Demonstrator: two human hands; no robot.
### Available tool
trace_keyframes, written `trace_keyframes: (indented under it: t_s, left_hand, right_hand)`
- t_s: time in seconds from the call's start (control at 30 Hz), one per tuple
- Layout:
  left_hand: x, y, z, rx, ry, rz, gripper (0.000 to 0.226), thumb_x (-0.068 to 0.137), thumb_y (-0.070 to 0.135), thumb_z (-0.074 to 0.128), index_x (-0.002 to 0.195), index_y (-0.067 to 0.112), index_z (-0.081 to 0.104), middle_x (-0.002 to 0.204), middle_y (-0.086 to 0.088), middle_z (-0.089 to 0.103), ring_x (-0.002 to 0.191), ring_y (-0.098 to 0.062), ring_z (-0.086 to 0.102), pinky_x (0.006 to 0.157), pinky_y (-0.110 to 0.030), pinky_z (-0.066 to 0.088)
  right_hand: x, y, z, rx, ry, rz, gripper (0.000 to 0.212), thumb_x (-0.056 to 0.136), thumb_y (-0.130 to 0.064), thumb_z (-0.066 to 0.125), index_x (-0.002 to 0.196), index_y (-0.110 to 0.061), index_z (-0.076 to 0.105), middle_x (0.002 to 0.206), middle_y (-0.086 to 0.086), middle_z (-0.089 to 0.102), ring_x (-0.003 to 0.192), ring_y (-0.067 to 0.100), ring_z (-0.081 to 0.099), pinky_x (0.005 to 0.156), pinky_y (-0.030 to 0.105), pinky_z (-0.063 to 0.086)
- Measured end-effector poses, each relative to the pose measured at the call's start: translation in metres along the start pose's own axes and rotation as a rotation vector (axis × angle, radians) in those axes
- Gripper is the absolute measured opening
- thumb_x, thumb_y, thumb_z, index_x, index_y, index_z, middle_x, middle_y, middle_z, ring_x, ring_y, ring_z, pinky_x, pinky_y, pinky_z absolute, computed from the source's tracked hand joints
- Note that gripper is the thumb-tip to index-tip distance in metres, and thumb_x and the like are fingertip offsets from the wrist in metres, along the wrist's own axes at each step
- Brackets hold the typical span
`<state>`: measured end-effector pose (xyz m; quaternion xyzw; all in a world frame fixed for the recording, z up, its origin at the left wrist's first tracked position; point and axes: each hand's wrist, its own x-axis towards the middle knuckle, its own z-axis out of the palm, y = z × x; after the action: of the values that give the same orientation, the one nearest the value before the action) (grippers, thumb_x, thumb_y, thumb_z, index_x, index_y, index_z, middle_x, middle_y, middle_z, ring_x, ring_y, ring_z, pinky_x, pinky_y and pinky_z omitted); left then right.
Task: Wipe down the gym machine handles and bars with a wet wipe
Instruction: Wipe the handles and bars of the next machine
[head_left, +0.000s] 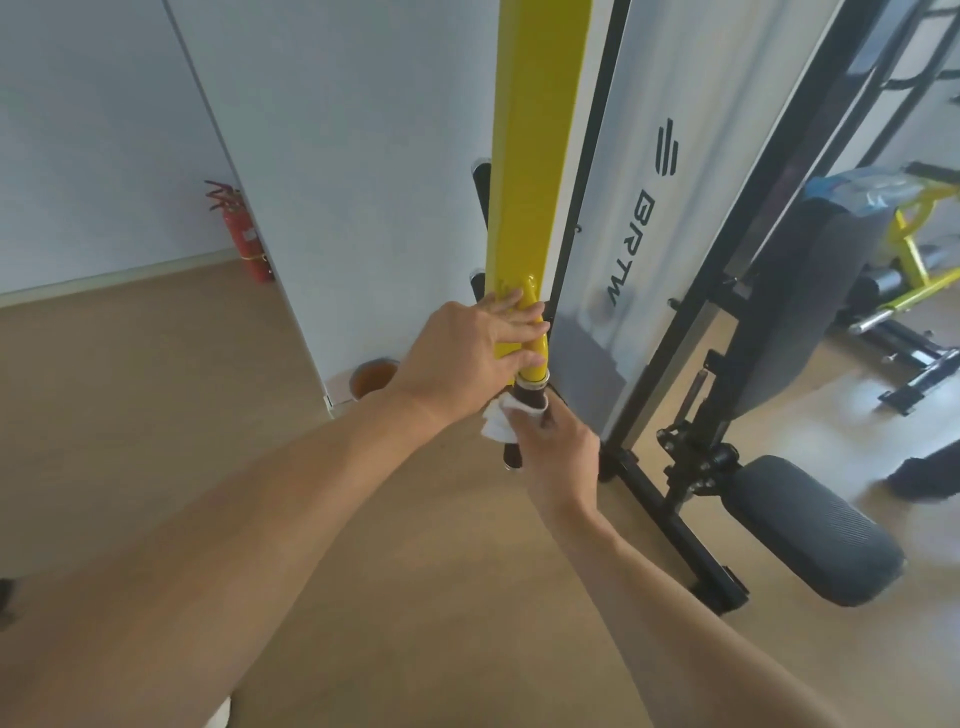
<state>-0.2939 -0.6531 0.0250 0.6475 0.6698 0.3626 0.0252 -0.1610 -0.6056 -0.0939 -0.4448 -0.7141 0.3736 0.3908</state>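
A yellow machine bar (535, 145) runs down the middle of the head view and ends in a dark handle grip (529, 399) below a metal collar. My left hand (467, 358) rests flat on the bar's lower yellow end, fingers spread over it. Just below, my right hand (558, 447) is closed around the dark grip with a white wet wipe (496, 423) pressed against it. The wipe bunches out to the left of my fingers. The grip's lower tip shows under the wipe.
A white machine shroud (670, 171) with black lettering stands right of the bar. A black frame (675, 525), padded seat and foam roller (815, 530) lie to the right. A red fire extinguisher (247, 236) stands at the wall, a brown pot (374, 376) on the floor.
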Motion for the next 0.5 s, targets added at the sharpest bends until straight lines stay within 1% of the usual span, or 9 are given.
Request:
trace_keyframes:
  t_s: [0.07, 0.1, 0.17, 0.2, 0.27, 0.33, 0.4, 0.47, 0.5]
  left_hand:
    - [-0.001, 0.002, 0.003, -0.004, 0.011, -0.001, 0.04, 0.086, 0.026, 0.076, 0.125, 0.017, 0.069, 0.136, 0.003, 0.061, 0.138, -0.008, 0.045, 0.12, -0.033, 0.029]
    - [-0.001, 0.003, 0.003, -0.014, 0.012, -0.005, 0.04, 0.086, 0.025, 0.076, 0.124, 0.016, 0.069, 0.136, 0.002, 0.061, 0.138, -0.008, 0.045, 0.12, -0.033, 0.029]
    - [0.0, 0.004, 0.004, -0.031, 0.022, -0.012, 0.039, 0.086, 0.023, 0.076, 0.124, 0.014, 0.069, 0.136, 0.0, 0.061, 0.137, -0.009, 0.046, 0.12, -0.034, 0.029]
    - [0.0, 0.004, 0.003, -0.033, 0.023, -0.015, 0.039, 0.086, 0.022, 0.076, 0.124, 0.014, 0.069, 0.136, 0.0, 0.061, 0.137, -0.01, 0.046, 0.12, -0.035, 0.029]
    - [0.001, 0.003, 0.002, -0.04, 0.014, -0.021, 0.039, 0.086, 0.022, 0.076, 0.124, 0.014, 0.069, 0.136, 0.0, 0.061, 0.138, -0.01, 0.045, 0.12, -0.036, 0.029]
    - [0.001, 0.001, 0.001, -0.049, 0.012, -0.029, 0.039, 0.085, 0.022, 0.077, 0.123, 0.014, 0.069, 0.135, 0.0, 0.061, 0.137, -0.011, 0.046, 0.12, -0.037, 0.029]
    - [0.0, 0.0, 0.002, -0.041, 0.022, -0.019, 0.039, 0.084, 0.021, 0.078, 0.121, 0.014, 0.07, 0.134, -0.001, 0.063, 0.136, -0.012, 0.048, 0.119, -0.037, 0.031]
    - [-0.001, -0.001, 0.004, -0.046, 0.035, -0.013, 0.039, 0.083, 0.02, 0.079, 0.12, 0.013, 0.07, 0.133, -0.002, 0.063, 0.135, -0.012, 0.049, 0.119, -0.036, 0.032]
    - [-0.001, -0.001, 0.005, -0.05, 0.039, -0.013, 0.039, 0.083, 0.02, 0.08, 0.12, 0.013, 0.071, 0.133, -0.001, 0.063, 0.135, -0.012, 0.049, 0.119, -0.036, 0.032]
  right_hand:
    - [0.008, -0.009, -0.001, -0.002, 0.076, -0.059, 0.01, 0.086, -0.047, 0.062, 0.077, -0.046, 0.06, 0.062, -0.01, 0.062, 0.054, 0.003, 0.052, 0.046, 0.01, 0.037]
    - [0.007, -0.008, 0.0, 0.01, 0.059, -0.05, 0.008, 0.086, -0.046, 0.063, 0.079, -0.044, 0.061, 0.062, -0.008, 0.062, 0.054, 0.005, 0.053, 0.047, 0.014, 0.04]
    - [-0.001, 0.006, 0.001, 0.001, -0.051, 0.043, 0.011, 0.086, -0.044, 0.065, 0.08, -0.034, 0.062, 0.065, -0.007, 0.064, 0.059, 0.011, 0.059, 0.05, 0.022, 0.045]
    - [-0.007, 0.017, 0.002, -0.044, -0.132, 0.101, 0.016, 0.086, -0.043, 0.067, 0.079, -0.03, 0.062, 0.066, -0.008, 0.065, 0.062, 0.013, 0.06, 0.049, 0.02, 0.042]
    - [-0.017, 0.032, 0.002, -0.109, -0.24, 0.171, 0.02, 0.086, -0.04, 0.07, 0.072, -0.03, 0.06, 0.063, -0.011, 0.062, 0.06, 0.007, 0.055, 0.047, 0.014, 0.034]
    - [-0.013, 0.027, 0.002, -0.085, -0.198, 0.144, 0.023, 0.084, -0.043, 0.068, 0.071, -0.026, 0.059, 0.06, -0.007, 0.06, 0.054, 0.005, 0.049, 0.045, 0.019, 0.033]
    - [-0.002, 0.009, 0.0, -0.038, -0.077, 0.052, 0.021, 0.085, -0.045, 0.064, 0.076, -0.027, 0.061, 0.061, -0.004, 0.063, 0.052, 0.009, 0.051, 0.046, 0.027, 0.04]
    - [0.008, -0.004, 0.001, 0.014, -0.002, -0.014, 0.009, 0.086, -0.044, 0.06, 0.077, -0.041, 0.059, 0.062, -0.007, 0.065, 0.054, 0.01, 0.055, 0.047, 0.024, 0.045]
    - [0.008, -0.005, 0.002, 0.025, -0.004, -0.022, 0.008, 0.086, -0.044, 0.061, 0.079, -0.044, 0.059, 0.063, -0.008, 0.065, 0.055, 0.01, 0.058, 0.049, 0.023, 0.046]
